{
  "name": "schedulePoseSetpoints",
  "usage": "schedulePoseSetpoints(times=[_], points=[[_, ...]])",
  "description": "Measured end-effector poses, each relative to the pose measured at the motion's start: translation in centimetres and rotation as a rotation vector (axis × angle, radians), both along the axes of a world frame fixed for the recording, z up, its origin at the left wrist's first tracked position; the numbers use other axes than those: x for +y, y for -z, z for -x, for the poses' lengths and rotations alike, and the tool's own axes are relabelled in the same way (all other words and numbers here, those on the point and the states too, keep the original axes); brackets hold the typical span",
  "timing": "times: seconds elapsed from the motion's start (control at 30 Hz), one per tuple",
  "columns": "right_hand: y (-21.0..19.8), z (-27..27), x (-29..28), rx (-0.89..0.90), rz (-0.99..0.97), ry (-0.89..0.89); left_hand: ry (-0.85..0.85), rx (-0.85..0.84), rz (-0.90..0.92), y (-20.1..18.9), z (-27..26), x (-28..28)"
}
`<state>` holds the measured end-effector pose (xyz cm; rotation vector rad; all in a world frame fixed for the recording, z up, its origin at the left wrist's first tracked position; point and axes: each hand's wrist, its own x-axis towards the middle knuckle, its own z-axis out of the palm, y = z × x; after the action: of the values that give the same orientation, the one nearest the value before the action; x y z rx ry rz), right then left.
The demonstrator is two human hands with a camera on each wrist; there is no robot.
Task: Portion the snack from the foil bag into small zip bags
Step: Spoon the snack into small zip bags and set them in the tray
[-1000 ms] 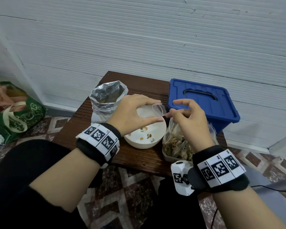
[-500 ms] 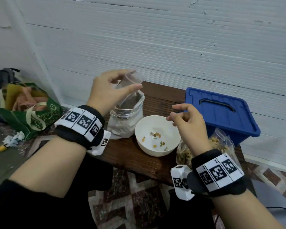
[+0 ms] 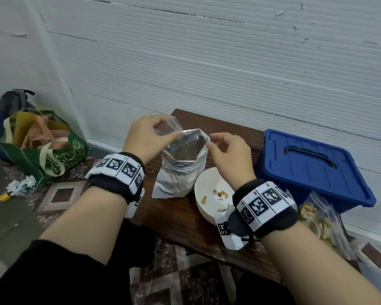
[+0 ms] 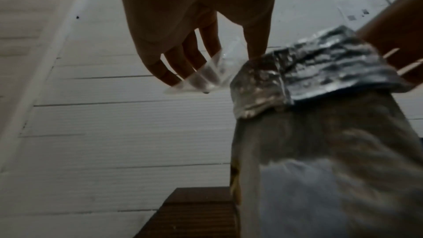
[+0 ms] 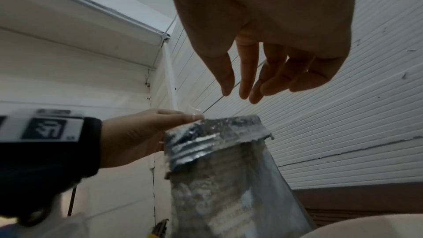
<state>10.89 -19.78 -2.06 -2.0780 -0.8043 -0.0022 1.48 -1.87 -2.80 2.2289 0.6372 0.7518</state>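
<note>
The silver foil bag (image 3: 180, 170) stands open on the brown table (image 3: 176, 219). My left hand (image 3: 173, 126) grips a small clear plastic cup (image 3: 166, 129) at the bag's left rim; the left wrist view shows the cup (image 4: 206, 77) tilted beside the foil bag (image 4: 309, 71). My right hand (image 3: 211, 140) hovers at the bag's right rim. In the right wrist view its fingers (image 5: 243, 79) hang loose above the foil bag (image 5: 217, 151) and hold nothing. Filled zip bags (image 3: 317, 223) lie at the right.
A white bowl (image 3: 207, 190) with a few snack pieces sits right of the foil bag. A blue lidded box (image 3: 312, 170) stands at the table's right end against the white wall. On the floor to the left are a green tote bag (image 3: 51, 150) and crumpled paper (image 3: 20, 186).
My left hand carried the cup from over the bowl to the foil bag's mouth. My right hand left the zip bags and moved left to the bag's right rim.
</note>
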Motion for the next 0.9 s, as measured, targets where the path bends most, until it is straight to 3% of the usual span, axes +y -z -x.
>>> schedulePoseSetpoints(times=[0.27,0.6,0.9], points=[[1.5,-1.2,3.9,-0.171,0.123,0.024,0.078,0.080,-0.040,0.6,-0.4,-0.3],[2.3,-0.2,2.7,-0.320,0.049,0.096,0.173,0.042,-0.110,0.8,-0.1,-0.6],[2.0,-1.2,2.2,-0.393,0.141,0.106,0.204,0.029,-0.134,0.8,-0.3,-0.9]])
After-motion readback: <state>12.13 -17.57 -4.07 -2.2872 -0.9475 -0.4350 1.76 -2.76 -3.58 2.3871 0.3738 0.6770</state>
